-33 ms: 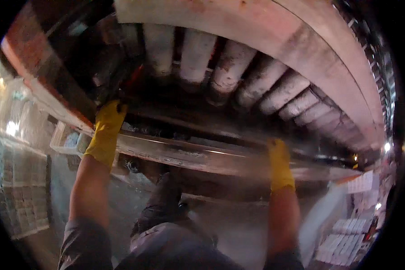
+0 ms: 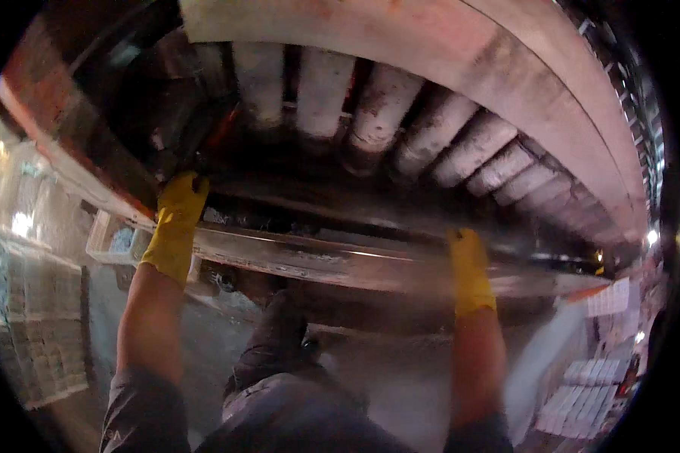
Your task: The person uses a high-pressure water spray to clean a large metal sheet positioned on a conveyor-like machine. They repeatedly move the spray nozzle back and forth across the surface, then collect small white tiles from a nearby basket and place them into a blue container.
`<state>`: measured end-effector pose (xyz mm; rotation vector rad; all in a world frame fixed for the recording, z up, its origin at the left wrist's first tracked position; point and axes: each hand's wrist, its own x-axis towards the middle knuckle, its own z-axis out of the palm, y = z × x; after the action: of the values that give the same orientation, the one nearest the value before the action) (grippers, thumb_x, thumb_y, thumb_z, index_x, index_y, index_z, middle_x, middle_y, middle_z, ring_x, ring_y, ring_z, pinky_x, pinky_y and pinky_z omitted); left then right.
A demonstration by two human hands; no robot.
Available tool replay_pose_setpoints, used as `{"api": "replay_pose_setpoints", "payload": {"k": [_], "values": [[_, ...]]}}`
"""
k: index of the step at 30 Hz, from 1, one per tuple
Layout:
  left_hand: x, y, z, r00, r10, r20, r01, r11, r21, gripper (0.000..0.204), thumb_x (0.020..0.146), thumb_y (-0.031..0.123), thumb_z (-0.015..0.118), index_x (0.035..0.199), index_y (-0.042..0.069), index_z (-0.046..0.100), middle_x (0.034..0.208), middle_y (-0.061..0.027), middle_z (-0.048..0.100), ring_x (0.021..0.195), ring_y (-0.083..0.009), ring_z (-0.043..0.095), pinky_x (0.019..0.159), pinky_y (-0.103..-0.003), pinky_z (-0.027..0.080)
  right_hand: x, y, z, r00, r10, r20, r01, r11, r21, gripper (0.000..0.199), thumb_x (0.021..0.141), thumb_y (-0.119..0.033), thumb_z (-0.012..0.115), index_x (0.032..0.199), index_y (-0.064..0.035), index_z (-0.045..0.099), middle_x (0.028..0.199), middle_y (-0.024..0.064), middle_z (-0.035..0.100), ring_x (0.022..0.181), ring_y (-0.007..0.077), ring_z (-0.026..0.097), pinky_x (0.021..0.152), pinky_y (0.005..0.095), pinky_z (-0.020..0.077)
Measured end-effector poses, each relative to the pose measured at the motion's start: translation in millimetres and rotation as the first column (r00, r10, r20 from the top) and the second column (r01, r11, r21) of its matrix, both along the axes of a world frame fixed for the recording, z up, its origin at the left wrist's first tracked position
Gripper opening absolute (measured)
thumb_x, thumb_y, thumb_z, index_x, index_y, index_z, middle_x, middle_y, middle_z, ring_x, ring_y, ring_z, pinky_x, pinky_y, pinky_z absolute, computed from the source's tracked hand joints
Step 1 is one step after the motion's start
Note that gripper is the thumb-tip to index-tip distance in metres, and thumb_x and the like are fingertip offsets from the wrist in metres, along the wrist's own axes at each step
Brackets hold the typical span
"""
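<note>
Both my hands wear yellow rubber gloves and reach over a long pale metal rail (image 2: 332, 266) at the front of a roller machine. My left hand (image 2: 180, 208) is at the rail's left part, beside the machine's rusty side frame. Its fingers are bent down and closed at the edge of a dark long strip (image 2: 310, 198) behind the rail. Farther right, my right hand (image 2: 470, 264) sits at the same strip, slightly blurred, its fingers curled over and mostly hidden. Shadow hides what exactly lies in either grip.
Several pale, stained rollers (image 2: 385, 106) lie in a row beyond the strip, under a broad curved-looking beam (image 2: 431, 38). The side frame (image 2: 60, 113) slants down at left. A pale bin (image 2: 109, 240) stands below it. Stacked white blocks (image 2: 582, 396) are at lower right, wrapped stacks (image 2: 34, 317) at left.
The view has shifted very slightly. Both gloved hands stay in nearly the same places at the rail and the dark strip.
</note>
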<state>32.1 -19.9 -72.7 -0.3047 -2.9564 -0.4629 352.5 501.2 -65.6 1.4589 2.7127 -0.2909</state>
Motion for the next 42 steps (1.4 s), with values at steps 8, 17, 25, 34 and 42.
{"api": "replay_pose_setpoints", "payload": {"k": [8, 17, 25, 34, 42], "values": [[8.1, 8.3, -2.9, 0.998, -0.048, -0.038, 0.047, 0.999, -0.013, 0.042, 0.094, 0.045, 0.066, 0.116, 0.009, 0.073, 0.116, -0.0179, 0.074, 0.108, -0.0385, 0.069, 0.094, -0.046, 0.054, 7.5, 1.9, 4.3, 0.99, -0.14, -0.02, 0.137, 0.985, -0.104, 0.048, 0.094, -0.048, 0.057, 0.116, -0.0067, 0.071, 0.124, 0.0189, 0.07, 0.118, 0.0413, 0.064, 0.1, 0.0491, 0.0497], [28.8, 2.5, -15.4, 0.999, 0.001, -0.038, -0.002, 0.999, -0.032, 0.041, 0.095, 0.043, 0.064, 0.118, 0.01, 0.073, 0.12, -0.0167, 0.073, 0.113, -0.0385, 0.067, 0.098, -0.047, 0.052, 35.6, -6.3, -12.1, 0.986, -0.098, -0.135, 0.1, 0.995, 0.005, 0.051, 0.099, -0.05, 0.05, 0.116, -0.0072, 0.072, 0.12, 0.0201, 0.071, 0.112, 0.0415, 0.067, 0.096, 0.0497, 0.0511], [54.3, 6.0, -1.4, 1.0, 0.013, 0.02, -0.013, 1.0, 0.002, 0.04, 0.094, 0.043, 0.066, 0.118, 0.012, 0.073, 0.12, -0.0127, 0.074, 0.111, -0.0359, 0.069, 0.095, -0.045, 0.053, 62.6, -16.9, -26.2, 0.987, -0.095, -0.128, 0.103, 0.993, 0.06, 0.056, 0.098, -0.053, 0.051, 0.112, -0.0034, 0.073, 0.117, 0.022, 0.072, 0.11, 0.0417, 0.067, 0.094, 0.049, 0.0516], [61.1, -15.8, -14.0, 0.999, -0.004, -0.05, 0.006, 0.999, 0.04, 0.036, 0.091, 0.04, 0.072, 0.112, 0.01, 0.075, 0.11, -0.0116, 0.076, 0.102, -0.033, 0.072, 0.087, -0.043, 0.056, 66.8, -53.1, 1.3, 0.981, -0.16, -0.112, 0.149, 0.983, -0.104, 0.054, 0.099, -0.053, 0.054, 0.111, -0.0036, 0.073, 0.097, 0.0195, 0.076, 0.09, 0.0367, 0.074, 0.088, 0.0448, 0.0552], [76.5, -26.7, -19.8, 0.996, -0.025, -0.085, 0.032, 0.996, 0.082, 0.036, 0.09, 0.04, 0.073, 0.111, 0.01, 0.075, 0.106, -0.0115, 0.077, 0.098, -0.0321, 0.073, 0.085, -0.042, 0.056, 88.0, -58.6, -15.9, 0.983, -0.143, -0.112, 0.142, 0.99, -0.021, 0.056, 0.098, -0.056, 0.055, 0.108, -0.0037, 0.073, 0.086, 0.0169, 0.076, 0.067, 0.029, 0.076, 0.081, 0.04, 0.0575]]}}
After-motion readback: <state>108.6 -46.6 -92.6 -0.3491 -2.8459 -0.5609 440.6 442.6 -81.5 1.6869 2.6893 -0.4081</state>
